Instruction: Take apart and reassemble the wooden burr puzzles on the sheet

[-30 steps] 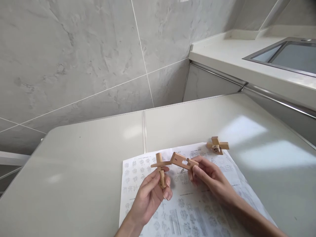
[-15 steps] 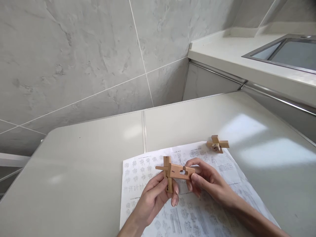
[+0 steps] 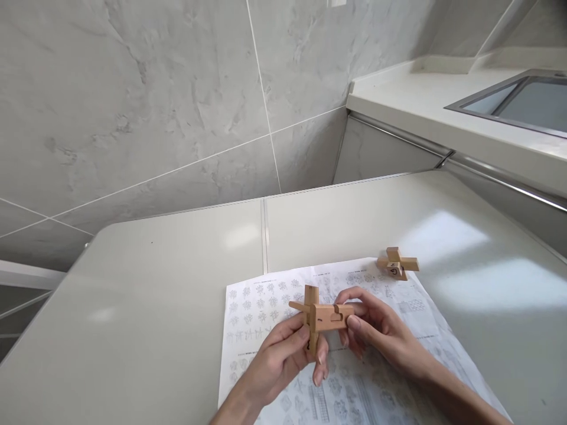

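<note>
Over the printed sheet, both hands hold a partly joined wooden puzzle of crossed wooden sticks. My left hand pinches its left side, around the upright stick that bears a dark mark at its lower end. A thin stick juts out to the left. My right hand grips the right end of the notched block, thumb in front and fingers behind, where they are partly hidden. The block's cut-out shows wood behind it. Farther back, a second wooden cross-shaped puzzle rests at the sheet's upper right corner.
The creased printed sheet of small puzzle drawings lies on a glossy pale table with a seam across it. Behind stands a grey tiled wall. A white counter with an inset sink is at the right.
Light showed through the block's cut-out before; now wood fills it from behind. The block has turned slightly in my hands. The whole view has shifted a little.
</note>
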{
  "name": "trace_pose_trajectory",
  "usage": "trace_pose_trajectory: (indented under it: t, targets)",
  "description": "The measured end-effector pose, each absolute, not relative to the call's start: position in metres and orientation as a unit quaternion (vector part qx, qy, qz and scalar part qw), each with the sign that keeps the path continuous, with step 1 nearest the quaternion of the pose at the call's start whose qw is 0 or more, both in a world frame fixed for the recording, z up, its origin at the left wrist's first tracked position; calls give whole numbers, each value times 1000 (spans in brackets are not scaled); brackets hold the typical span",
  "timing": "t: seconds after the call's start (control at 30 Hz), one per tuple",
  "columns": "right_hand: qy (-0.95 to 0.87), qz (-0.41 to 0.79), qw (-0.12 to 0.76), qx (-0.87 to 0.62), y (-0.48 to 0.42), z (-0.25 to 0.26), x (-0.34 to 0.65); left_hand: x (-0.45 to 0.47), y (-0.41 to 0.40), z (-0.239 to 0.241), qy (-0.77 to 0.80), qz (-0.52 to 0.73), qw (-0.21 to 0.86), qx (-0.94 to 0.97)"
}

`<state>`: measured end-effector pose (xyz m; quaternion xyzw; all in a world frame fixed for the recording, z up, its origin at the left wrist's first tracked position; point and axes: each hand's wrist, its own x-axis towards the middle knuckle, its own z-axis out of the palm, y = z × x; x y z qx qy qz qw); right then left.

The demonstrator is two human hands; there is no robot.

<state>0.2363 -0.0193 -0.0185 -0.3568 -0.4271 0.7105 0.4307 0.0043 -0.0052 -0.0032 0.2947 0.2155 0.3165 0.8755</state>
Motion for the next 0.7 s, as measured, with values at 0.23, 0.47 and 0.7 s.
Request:
trace_pose_trajectory:
  t: [0.23, 0.47, 0.7]
  targets:
    - [-429, 716, 414, -364, -20, -18, 237, 4, -10, -7, 214, 293, 867, 340]
    - [-466, 685, 392, -399, -20, -14, 239, 5, -9, -7, 198, 257, 866, 380]
    - [-480, 701, 357, -387, -23, -10, 232, 3, -13, -9, 180, 203, 871, 409]
